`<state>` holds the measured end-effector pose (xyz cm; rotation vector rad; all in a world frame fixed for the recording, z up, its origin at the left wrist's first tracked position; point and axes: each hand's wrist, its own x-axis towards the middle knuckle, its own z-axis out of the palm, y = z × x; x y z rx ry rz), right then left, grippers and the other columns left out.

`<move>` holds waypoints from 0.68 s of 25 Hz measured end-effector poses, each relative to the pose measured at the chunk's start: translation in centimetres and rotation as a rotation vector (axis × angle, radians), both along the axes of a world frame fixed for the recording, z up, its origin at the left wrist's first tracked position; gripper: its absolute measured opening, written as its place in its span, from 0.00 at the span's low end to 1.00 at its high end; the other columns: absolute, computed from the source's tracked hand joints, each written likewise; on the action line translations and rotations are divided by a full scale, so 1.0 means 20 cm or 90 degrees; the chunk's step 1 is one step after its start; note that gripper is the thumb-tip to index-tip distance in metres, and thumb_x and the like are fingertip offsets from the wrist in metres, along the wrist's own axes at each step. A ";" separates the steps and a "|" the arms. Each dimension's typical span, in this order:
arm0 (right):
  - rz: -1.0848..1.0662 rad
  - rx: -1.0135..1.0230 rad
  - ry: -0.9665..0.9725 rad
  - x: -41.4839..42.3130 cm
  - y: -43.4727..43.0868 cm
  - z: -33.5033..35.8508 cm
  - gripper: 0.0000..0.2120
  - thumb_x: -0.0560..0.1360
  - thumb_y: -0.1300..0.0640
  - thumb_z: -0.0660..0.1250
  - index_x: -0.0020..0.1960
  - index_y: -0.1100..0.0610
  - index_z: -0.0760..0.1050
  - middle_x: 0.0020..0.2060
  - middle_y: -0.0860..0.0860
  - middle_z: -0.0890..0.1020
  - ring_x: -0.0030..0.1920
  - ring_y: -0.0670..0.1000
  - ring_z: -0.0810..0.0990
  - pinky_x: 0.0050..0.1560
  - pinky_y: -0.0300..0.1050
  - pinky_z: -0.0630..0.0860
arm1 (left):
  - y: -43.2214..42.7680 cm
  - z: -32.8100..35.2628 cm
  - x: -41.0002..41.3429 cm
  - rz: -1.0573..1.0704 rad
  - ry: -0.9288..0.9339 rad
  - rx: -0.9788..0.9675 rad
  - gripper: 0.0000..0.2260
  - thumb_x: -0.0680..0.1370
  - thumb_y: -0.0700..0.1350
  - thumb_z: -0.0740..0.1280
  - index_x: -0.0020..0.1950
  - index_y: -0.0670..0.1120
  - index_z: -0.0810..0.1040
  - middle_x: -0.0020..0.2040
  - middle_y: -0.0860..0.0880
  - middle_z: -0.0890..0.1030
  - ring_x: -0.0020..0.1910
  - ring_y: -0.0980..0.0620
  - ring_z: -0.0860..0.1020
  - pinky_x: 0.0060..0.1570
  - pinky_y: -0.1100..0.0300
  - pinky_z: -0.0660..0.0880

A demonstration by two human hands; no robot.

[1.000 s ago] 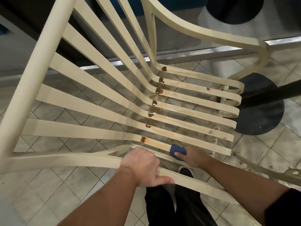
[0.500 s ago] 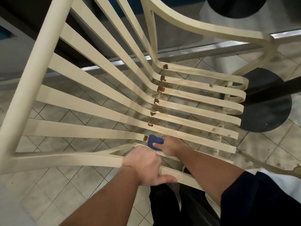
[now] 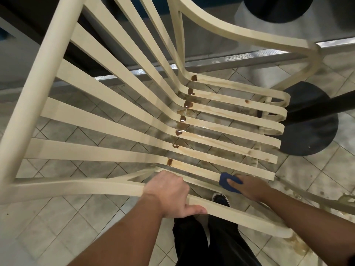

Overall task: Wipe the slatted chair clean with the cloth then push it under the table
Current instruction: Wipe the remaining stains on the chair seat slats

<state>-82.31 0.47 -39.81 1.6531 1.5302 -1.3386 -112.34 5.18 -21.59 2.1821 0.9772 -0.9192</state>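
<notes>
A cream slatted chair (image 3: 107,129) fills the view from above. Brown liquid spots (image 3: 189,104) sit in a row where the back slats bend into the seat, with pale brown smears along the seat slats. My left hand (image 3: 171,194) grips the near armrest rail. My right hand (image 3: 247,186) holds a blue cloth (image 3: 226,182) against the nearest seat slat, toward its front half. The table's dark round base (image 3: 309,127) stands just past the seat's front edge.
The tiled floor (image 3: 63,223) under the chair shows stains, with brown splashes at the lower right (image 3: 295,244). A metal floor strip (image 3: 240,58) runs across behind the chair. My dark trouser legs and a shoe (image 3: 221,199) are below the armrest.
My right hand slid the cloth along the nearest slat toward the bend, then back right toward the seat's front. My left hand kept its grip on the armrest.
</notes>
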 end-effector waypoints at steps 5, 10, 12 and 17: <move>0.014 -0.006 0.092 -0.44 0.19 -0.05 0.23 0.81 0.31 0.54 0.53 0.48 0.77 0.47 0.50 0.83 0.47 0.51 0.80 0.50 0.46 0.73 | 0.00 0.00 0.00 -0.007 -0.016 0.018 0.39 0.74 0.79 0.48 0.33 0.46 0.77 0.29 0.50 0.75 0.27 0.53 0.70 0.38 0.55 0.69; -0.014 -0.007 0.102 -0.85 0.32 -0.13 0.28 0.73 0.25 0.51 0.53 0.46 0.75 0.46 0.50 0.83 0.46 0.53 0.83 0.55 0.53 0.80 | 0.00 0.00 0.00 -0.004 -0.023 0.044 0.37 0.75 0.79 0.50 0.30 0.46 0.71 0.27 0.50 0.72 0.26 0.53 0.68 0.37 0.54 0.64; 0.005 0.002 0.073 -0.92 0.34 -0.14 0.29 0.73 0.25 0.51 0.55 0.46 0.75 0.48 0.49 0.82 0.50 0.55 0.81 0.59 0.55 0.77 | 0.00 0.00 0.00 0.002 -0.020 0.045 0.37 0.75 0.78 0.50 0.30 0.46 0.70 0.27 0.49 0.71 0.26 0.53 0.66 0.38 0.53 0.64; -0.040 -0.004 0.070 -0.77 0.26 -0.16 0.27 0.74 0.26 0.55 0.55 0.46 0.75 0.50 0.49 0.82 0.50 0.53 0.80 0.58 0.52 0.76 | -0.01 -0.02 -0.01 -0.009 -0.022 0.041 0.39 0.74 0.80 0.48 0.32 0.46 0.75 0.28 0.50 0.74 0.26 0.52 0.70 0.39 0.53 0.68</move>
